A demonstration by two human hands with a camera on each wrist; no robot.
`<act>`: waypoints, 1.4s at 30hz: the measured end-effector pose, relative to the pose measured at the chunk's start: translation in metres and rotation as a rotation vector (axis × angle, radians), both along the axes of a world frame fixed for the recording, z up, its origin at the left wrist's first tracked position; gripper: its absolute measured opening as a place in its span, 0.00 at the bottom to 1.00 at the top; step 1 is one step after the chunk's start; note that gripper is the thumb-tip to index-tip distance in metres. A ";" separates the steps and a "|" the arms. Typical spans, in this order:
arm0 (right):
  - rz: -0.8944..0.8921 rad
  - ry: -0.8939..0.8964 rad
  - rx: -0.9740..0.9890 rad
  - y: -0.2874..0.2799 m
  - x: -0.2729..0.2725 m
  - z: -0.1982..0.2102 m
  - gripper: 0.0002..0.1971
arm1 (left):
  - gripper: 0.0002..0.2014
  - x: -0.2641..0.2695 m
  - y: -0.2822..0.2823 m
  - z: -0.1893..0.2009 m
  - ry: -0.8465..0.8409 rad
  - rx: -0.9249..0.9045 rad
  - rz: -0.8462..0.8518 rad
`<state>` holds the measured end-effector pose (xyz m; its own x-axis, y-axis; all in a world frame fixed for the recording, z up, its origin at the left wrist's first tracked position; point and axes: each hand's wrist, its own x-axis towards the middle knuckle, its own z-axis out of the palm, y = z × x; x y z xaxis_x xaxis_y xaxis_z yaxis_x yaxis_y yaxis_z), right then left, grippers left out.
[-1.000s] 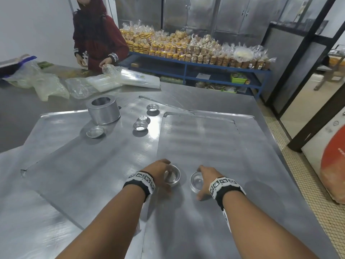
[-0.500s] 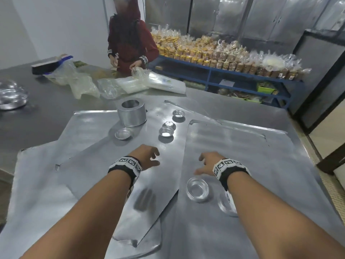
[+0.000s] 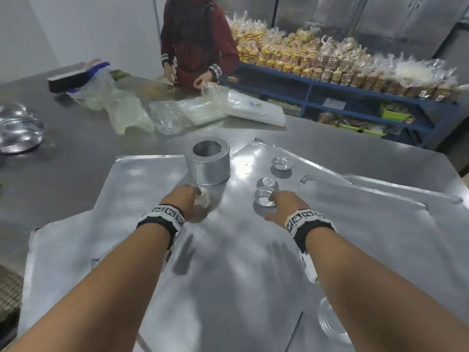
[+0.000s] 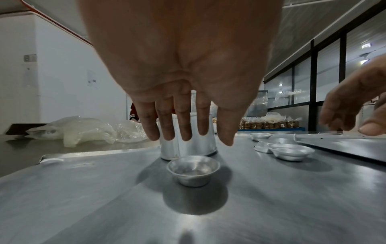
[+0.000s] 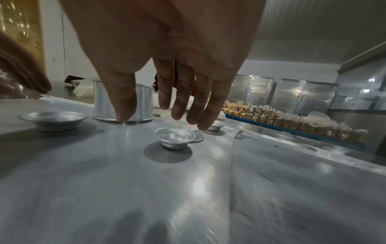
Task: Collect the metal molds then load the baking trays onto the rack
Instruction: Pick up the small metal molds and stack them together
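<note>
Several small round metal molds sit on overlapping flat baking trays (image 3: 228,262). My left hand (image 3: 189,199) hovers open over one mold (image 3: 204,199), just in front of a tall round tin (image 3: 208,163). In the left wrist view the straight fingers (image 4: 183,132) hang above that mold (image 4: 193,170) without touching it. My right hand (image 3: 276,201) is open beside another mold (image 3: 264,200). Its fingers (image 5: 179,113) are spread above this mold (image 5: 175,137). Two more molds (image 3: 267,183) (image 3: 281,163) lie beyond.
One more mold (image 3: 330,323) lies partly under my right forearm. A raised tray (image 3: 368,224) overlaps on the right. A person in red (image 3: 198,41) works with plastic bags (image 3: 228,110) at the far table edge. Blue shelves of packed biscuits (image 3: 330,72) stand behind.
Both hands let go of the two near molds and reached forward across the tray. The left now hovers over the mold by the tin, the right by the middle molds.
</note>
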<state>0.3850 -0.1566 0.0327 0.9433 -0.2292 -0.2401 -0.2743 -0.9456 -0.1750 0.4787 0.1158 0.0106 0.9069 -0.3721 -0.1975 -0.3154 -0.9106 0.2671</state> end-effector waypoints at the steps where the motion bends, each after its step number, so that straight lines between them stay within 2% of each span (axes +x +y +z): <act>1: -0.008 -0.010 0.012 0.002 0.009 -0.004 0.28 | 0.28 0.008 0.001 -0.003 0.008 0.008 -0.010; 9: -0.020 -0.012 -0.062 0.002 0.061 -0.039 0.36 | 0.45 0.041 0.000 -0.027 0.079 0.039 -0.063; 10: -0.033 -0.002 -0.058 0.002 0.065 -0.041 0.38 | 0.44 0.042 0.000 -0.028 0.075 0.044 -0.074; 12: -0.054 0.019 -0.037 0.001 0.072 -0.046 0.41 | 0.35 0.043 -0.002 -0.030 0.057 0.038 -0.096; 15: -0.071 0.058 -0.045 0.000 0.081 -0.050 0.41 | 0.26 0.043 -0.002 -0.027 0.054 0.018 -0.115; 20: -0.124 0.064 -0.094 0.001 0.084 -0.053 0.35 | 0.29 0.042 -0.003 -0.024 0.092 -0.028 -0.068; 23: -0.156 0.090 -0.020 -0.001 0.081 -0.053 0.32 | 0.29 0.036 -0.004 -0.021 0.089 -0.038 -0.064; 26: -0.150 0.101 -0.002 -0.003 0.072 -0.050 0.37 | 0.35 0.030 -0.006 -0.018 0.092 -0.033 -0.072; 28: -0.137 0.094 -0.007 -0.004 0.062 -0.045 0.37 | 0.37 0.022 -0.008 -0.014 0.083 -0.033 -0.073; 35: -0.150 0.051 0.079 -0.028 0.011 -0.018 0.39 | 0.38 -0.018 -0.035 0.006 0.037 -0.061 -0.118; 42: -0.179 0.035 0.086 -0.055 -0.070 0.005 0.42 | 0.42 -0.081 -0.086 0.030 0.021 -0.089 -0.200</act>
<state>0.3153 -0.2120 0.0378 0.8801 -0.3697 -0.2979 -0.4439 -0.8632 -0.2402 0.3981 0.0297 0.0404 0.8093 -0.5612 -0.1735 -0.4812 -0.8027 0.3523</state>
